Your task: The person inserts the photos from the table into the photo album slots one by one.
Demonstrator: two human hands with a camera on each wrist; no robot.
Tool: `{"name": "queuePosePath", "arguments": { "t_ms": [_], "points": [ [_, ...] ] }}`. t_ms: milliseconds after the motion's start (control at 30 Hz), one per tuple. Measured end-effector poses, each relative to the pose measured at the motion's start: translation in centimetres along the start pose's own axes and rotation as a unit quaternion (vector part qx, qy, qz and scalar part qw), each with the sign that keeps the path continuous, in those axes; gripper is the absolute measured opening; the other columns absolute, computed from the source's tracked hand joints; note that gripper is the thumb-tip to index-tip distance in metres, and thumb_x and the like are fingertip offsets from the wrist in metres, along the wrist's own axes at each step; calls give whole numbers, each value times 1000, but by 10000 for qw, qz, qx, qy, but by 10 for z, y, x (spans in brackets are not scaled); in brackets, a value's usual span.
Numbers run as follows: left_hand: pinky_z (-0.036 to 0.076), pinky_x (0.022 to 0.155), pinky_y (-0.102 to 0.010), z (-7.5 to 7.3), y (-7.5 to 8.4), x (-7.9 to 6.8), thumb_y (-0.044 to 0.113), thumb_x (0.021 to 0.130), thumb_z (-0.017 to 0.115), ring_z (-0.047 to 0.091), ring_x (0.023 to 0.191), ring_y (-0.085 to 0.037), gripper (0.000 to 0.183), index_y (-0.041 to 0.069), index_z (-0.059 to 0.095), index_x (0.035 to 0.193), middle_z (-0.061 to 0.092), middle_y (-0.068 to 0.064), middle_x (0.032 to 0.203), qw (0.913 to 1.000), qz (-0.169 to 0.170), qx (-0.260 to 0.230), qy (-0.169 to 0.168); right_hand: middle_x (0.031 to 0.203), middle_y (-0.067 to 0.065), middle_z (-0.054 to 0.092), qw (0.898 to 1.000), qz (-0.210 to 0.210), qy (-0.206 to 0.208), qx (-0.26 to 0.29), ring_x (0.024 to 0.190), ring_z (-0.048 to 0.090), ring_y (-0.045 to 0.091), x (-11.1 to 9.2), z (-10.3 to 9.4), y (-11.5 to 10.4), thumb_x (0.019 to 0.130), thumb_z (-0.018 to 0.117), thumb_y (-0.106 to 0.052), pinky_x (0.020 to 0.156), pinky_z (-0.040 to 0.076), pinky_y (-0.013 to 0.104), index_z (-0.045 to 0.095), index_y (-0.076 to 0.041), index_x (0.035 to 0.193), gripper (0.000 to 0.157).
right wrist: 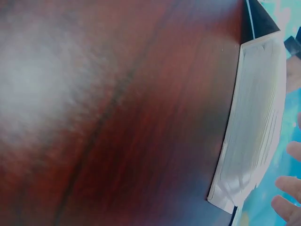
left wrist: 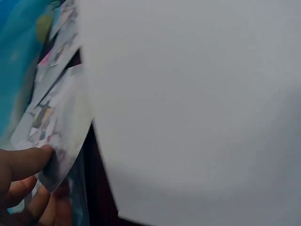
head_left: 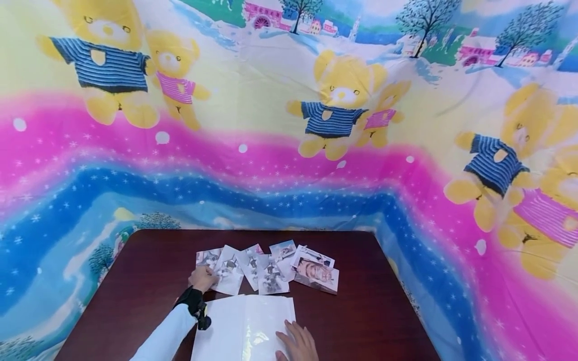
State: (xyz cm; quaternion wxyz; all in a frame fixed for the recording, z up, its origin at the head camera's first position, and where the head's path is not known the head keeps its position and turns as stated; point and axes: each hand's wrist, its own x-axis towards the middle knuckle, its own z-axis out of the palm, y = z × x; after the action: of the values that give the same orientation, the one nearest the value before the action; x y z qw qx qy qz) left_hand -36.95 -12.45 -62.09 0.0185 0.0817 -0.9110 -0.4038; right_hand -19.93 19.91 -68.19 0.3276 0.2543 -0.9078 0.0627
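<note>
My left hand [head_left: 202, 279] is at the left end of a spread of photos. In the left wrist view, its thumb and fingers pinch the corner of a photo [left wrist: 70, 113] with figures on it. Below the spread lies a thick photo album [head_left: 226, 326], opened to white pages with a glossy sleeve on the right one. Over the right page's edge my right hand [head_left: 299, 342] lies with its fingers spread. The right wrist view shows the album's stacked page edges [right wrist: 247, 122] from the side, with fingertips [right wrist: 284, 207] beyond them.
Overlapping photos [head_left: 273, 276] lie across the table beyond the album, with a close-up picture [head_left: 316, 275] at the right end. The dark red-brown table [head_left: 361, 311] has a cloth [head_left: 253, 165] printed with teddy bears hanging behind it and along its sides.
</note>
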Motion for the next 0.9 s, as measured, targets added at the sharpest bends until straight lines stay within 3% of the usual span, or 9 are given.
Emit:
{"name": "queuePosePath", "arguments": {
  "t_ms": [67,133,233,333,433,533,600,767,900],
  "points": [
    [46,80,-50,-9,-4,-2,7,82,73,61,72,-30,15,-3,63,83,62,-13,76,9993,1,-369,-18,123,1,62,9997,37,-66,221,112,57,22,4,0,1,88,68,-44,95,39,40,70,-27,110,28],
    [51,73,-41,-18,-8,-4,6,85,72,61,65,-23,15,-6,63,87,63,-10,75,9956,-203,-913,-94,119,1,64,9987,38,-53,503,110,58,23,11,1,3,87,70,-39,89,46,46,70,-25,109,26],
    [56,63,-30,-28,-14,-7,4,88,69,62,65,-17,19,-10,62,97,65,-14,82,9817,-563,-1814,-152,113,0,65,9951,85,-60,983,107,59,22,27,2,4,88,71,-29,86,47,50,70,-21,107,20],
    [58,65,-33,-37,-17,-12,4,92,66,65,72,-19,26,-15,59,108,66,-22,92,9692,-626,-2383,-26,111,2,66,9881,189,-67,1527,106,59,21,48,1,2,90,70,-22,88,45,49,70,-17,107,17],
    [58,68,-33,-42,-15,-22,5,94,65,65,74,-16,30,-15,56,115,67,-26,99,9620,-608,-2649,254,109,2,66,9795,323,-58,1985,103,60,20,72,0,-4,91,70,-18,87,45,45,71,-14,107,16],
    [58,69,-31,-43,-9,-39,5,95,64,64,72,-10,33,-16,53,118,68,-25,99,9510,-542,-3014,425,109,3,67,9607,501,-224,2721,101,62,21,97,0,-12,94,68,-17,86,47,41,70,-9,109,18],
    [57,70,-29,-40,-3,-52,6,95,64,63,72,-6,35,-15,52,120,69,-20,98,9423,-511,-3285,392,110,6,67,9386,711,-453,3347,98,64,23,113,-1,-17,96,65,-19,83,51,38,68,-6,113,22],
    [57,73,-27,-31,18,-85,13,96,66,64,75,-6,41,-13,52,124,70,-11,96,9251,-509,-3760,159,112,14,66,8559,1722,-1077,4756,94,66,26,142,2,-23,98,63,-23,77,55,31,59,2,125,37],
    [56,74,-25,-22,33,-109,15,93,70,65,79,-8,45,-14,52,123,70,-12,98,9175,-484,-3948,-12,108,13,66,7579,2628,-1408,5802,87,68,21,150,3,-25,97,64,-17,73,56,30,52,5,131,42]
  ]
}}
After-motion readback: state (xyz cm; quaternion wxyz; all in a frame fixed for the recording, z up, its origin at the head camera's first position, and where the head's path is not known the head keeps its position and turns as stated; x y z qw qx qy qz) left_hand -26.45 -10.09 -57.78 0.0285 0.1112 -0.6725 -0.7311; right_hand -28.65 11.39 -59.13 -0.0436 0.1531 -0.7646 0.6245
